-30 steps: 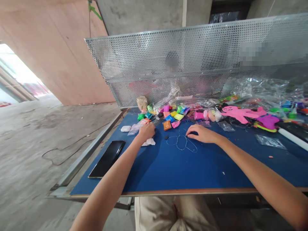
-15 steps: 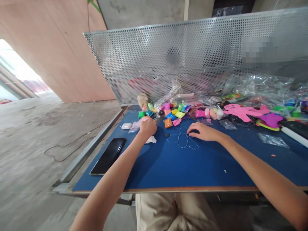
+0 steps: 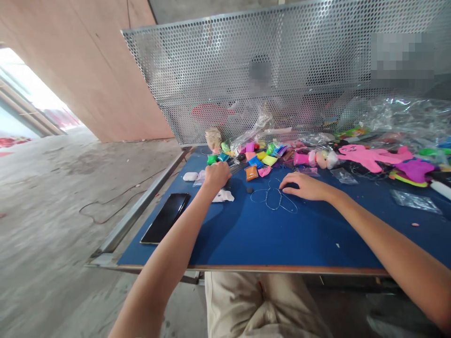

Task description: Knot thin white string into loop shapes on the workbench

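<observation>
A flower-like figure of thin bent wire (image 3: pixel 273 201) lies flat on the blue tabletop (image 3: pixel 253 239). My right hand (image 3: pixel 299 184) rests at its upper right, thumb and fingertips closed on the wire's edge. My left hand (image 3: pixel 217 174) is over the left side of the table with its fingers curled down. Whatever is beneath those fingers is hidden. Beside it are thin rods (image 3: pixel 237 166) and a crumpled white tissue (image 3: pixel 224 196). A small dark lump (image 3: pixel 250 190) sits between my hands, below an orange packet (image 3: pixel 252 173).
A black phone (image 3: pixel 165 218) and a white earbud case (image 3: pixel 190 176) lie on the left. Colourful clay packets line the back, before a perforated metal panel (image 3: pixel 218 70). To the right are a pink figure (image 3: pixel 369 157) and a clear plastic bag (image 3: pixel 416 202).
The camera view has tilted down and turned slightly left. My left hand has shifted a little, and an orange-red piece behind it no longer shows. My right hand stays at the wire figure.
</observation>
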Motion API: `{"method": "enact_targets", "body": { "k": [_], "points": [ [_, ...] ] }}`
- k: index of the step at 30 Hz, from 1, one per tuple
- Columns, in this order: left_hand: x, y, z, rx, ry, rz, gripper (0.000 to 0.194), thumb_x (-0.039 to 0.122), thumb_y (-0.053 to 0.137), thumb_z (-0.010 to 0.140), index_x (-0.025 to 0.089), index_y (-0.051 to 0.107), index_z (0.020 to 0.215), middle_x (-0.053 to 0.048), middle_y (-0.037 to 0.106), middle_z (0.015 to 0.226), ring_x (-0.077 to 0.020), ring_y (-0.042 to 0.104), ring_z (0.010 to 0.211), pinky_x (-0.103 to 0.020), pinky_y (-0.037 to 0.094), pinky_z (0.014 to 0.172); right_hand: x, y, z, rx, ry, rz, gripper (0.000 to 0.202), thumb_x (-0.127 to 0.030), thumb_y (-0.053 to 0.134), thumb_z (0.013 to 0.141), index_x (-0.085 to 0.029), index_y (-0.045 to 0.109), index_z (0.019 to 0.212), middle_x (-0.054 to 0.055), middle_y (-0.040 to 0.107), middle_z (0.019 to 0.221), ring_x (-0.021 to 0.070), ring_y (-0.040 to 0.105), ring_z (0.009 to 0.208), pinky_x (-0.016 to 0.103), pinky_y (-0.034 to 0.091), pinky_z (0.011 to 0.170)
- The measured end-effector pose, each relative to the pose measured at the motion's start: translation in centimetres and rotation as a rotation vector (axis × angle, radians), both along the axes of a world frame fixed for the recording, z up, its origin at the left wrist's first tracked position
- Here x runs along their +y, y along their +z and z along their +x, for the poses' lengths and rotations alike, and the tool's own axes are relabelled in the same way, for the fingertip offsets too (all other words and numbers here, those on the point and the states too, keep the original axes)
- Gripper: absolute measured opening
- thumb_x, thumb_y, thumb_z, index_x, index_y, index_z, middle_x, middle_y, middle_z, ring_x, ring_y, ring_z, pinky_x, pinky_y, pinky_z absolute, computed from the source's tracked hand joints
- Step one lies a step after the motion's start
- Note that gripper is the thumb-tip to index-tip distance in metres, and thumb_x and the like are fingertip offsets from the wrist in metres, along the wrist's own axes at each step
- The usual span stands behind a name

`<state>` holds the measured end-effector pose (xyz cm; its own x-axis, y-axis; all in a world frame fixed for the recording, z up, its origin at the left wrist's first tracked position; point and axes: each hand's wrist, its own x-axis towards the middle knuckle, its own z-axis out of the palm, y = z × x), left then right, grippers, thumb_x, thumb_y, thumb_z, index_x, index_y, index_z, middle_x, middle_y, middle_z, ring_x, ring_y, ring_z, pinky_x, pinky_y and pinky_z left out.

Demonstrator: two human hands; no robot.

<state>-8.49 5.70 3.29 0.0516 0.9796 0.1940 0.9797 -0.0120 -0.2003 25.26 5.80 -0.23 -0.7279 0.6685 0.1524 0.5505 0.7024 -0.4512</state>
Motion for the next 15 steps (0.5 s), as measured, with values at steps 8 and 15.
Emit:
{"method": "enact_targets", "body": {
  "k": [8,15],
  "points": [
    [-1.2,1.8,-2.9,0.025,0.139,0.152,0.038,0.003,0.035,0.088,0.009,0.058,0.118,-0.022,0.063,0.118,-0.0302,0.061,0.11,-0.036,0.05,0.082,0.0,0.0,0.1,-0.002,0.01,0.002,0.026,-0.044,0.056,0.094,-0.027,0.073,0.105,0.006,0.069,0.113,0.0264,0.06,0.108,0.044,0.044,0.099],
    [-1.3,3.8,-4.6,-0.073,0.196,0.405,0.03,0.023,0.037,0.098,0.019,0.066,0.105,-0.014,0.069,0.111,-0.0331,0.056,0.11,-0.047,0.041,0.091,-0.2,0.3,0.0,0.007,0.011,0.005,0.024,-0.042,0.057,0.093,-0.027,0.074,0.103,0.006,0.07,0.111,0.0264,0.061,0.106,0.044,0.045,0.098]
  ]
}}
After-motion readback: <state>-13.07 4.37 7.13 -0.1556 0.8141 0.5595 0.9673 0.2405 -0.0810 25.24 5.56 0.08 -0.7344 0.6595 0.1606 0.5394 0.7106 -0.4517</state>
